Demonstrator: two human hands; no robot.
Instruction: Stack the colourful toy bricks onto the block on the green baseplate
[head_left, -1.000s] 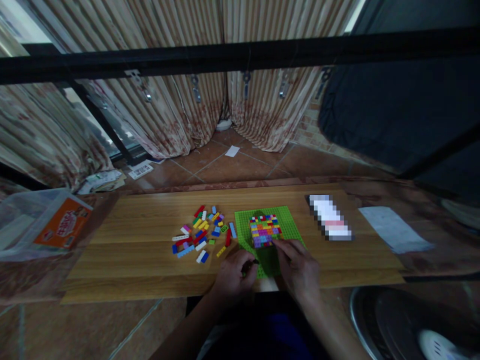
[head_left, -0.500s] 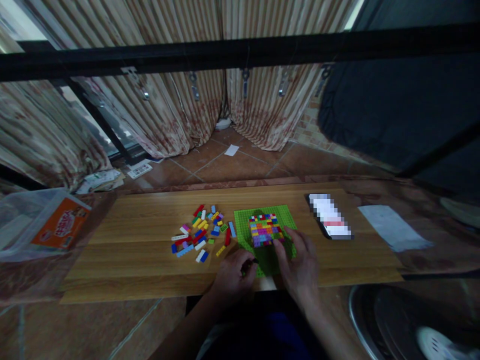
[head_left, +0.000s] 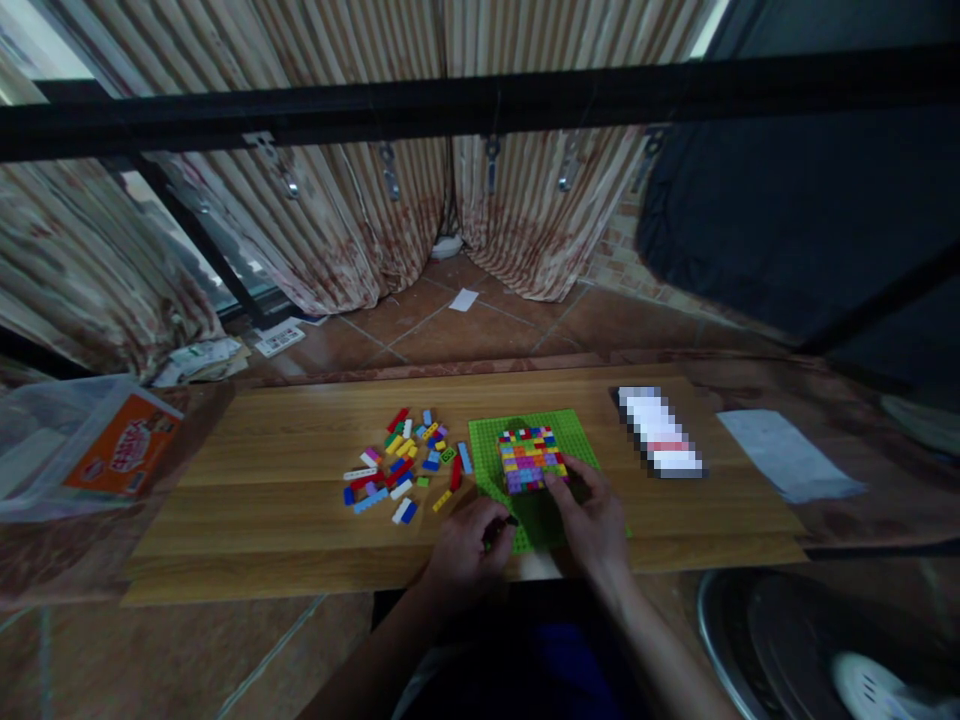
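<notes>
A low block of many-coloured toy bricks [head_left: 529, 462] stands on a green studded baseplate [head_left: 486, 436]. My right hand [head_left: 598, 520] is at the block's near right corner, its thumb on the front and its forefinger along the right side, pinching it. Over the baseplate's near left edge is my left hand [head_left: 469, 545], its fingers curled closed. Something small and dark shows at its fingertips, too small and shaded to name. Left of the baseplate, loose toy bricks [head_left: 401, 470] lie scattered in several colours.
The wooden table [head_left: 247, 500] carries a phone with a blurred screen [head_left: 661, 432] at the right. A clear plastic box [head_left: 82, 450] with an orange label stands beyond its left end. A white paper sheet [head_left: 787, 455] lies past the right side.
My right hand has moved slightly left and closed in on the corner of the brick block. My left hand stays almost where it was.
</notes>
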